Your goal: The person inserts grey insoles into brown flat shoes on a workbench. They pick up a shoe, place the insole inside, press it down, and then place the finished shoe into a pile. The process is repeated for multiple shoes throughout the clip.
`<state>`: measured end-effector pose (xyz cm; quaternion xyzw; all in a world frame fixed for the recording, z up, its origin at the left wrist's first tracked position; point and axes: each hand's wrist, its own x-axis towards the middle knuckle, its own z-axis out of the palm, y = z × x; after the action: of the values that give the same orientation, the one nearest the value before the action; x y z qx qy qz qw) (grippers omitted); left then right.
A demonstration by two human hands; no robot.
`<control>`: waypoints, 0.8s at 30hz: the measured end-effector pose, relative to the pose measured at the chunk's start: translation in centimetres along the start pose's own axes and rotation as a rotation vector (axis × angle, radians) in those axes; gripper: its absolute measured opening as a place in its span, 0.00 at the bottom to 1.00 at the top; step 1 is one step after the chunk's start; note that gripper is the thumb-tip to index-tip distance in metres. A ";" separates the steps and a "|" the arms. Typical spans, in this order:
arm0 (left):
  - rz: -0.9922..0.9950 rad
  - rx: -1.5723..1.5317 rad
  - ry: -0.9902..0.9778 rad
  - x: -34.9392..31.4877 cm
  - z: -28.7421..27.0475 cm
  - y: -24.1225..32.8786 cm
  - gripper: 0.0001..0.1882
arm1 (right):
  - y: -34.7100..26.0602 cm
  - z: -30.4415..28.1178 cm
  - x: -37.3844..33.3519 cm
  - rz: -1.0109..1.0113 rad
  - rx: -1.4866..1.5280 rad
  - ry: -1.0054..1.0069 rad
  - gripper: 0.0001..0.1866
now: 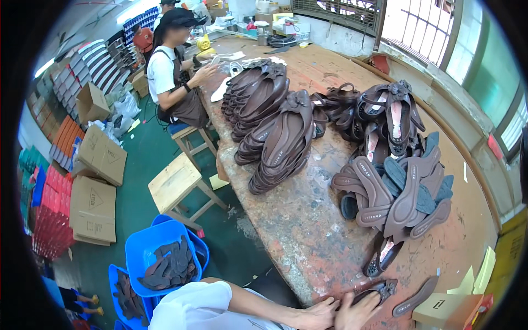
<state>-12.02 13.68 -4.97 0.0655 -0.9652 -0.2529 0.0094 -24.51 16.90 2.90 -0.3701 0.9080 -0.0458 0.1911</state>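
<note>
Both hands meet low at the bench point(308, 231) edge: the left hand point(322, 314) lies curled beside the right hand point(356, 311), which closes on a brown sandal point(379, 290). A loose sole point(415, 297) lies just right; piled soles point(399, 190) sit beyond.

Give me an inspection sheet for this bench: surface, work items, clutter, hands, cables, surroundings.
Surface: worn, stained worktable.
Job's things: brown shoe at the near edge, under both hands; loose insole beside it.
Clutter: stacked brown shoes, a heap of soles, small box.
Hands: left hand and right hand press on the shoe.
Cables: nothing seen.
Surroundings: blue bins, wooden stools, cartons, a seated person.
</note>
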 end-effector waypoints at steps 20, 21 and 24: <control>-0.163 0.441 1.157 -10.6 -29.1 -18.0 0.20 | 8.6 -2.8 -1.9 -0.212 1.038 0.741 0.36; -0.274 0.351 1.259 -11.0 -31.7 -22.7 0.22 | 10.1 -1.5 -1.2 -0.195 1.111 0.705 0.36; -0.500 -0.004 1.453 -14.4 -38.0 -34.5 0.27 | 10.8 1.9 1.7 -0.100 1.287 0.645 0.40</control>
<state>8.39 -32.72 11.44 0.4315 -0.6728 -0.1427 0.5838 -32.00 23.65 -1.82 -0.1931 0.6943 -0.6873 0.0914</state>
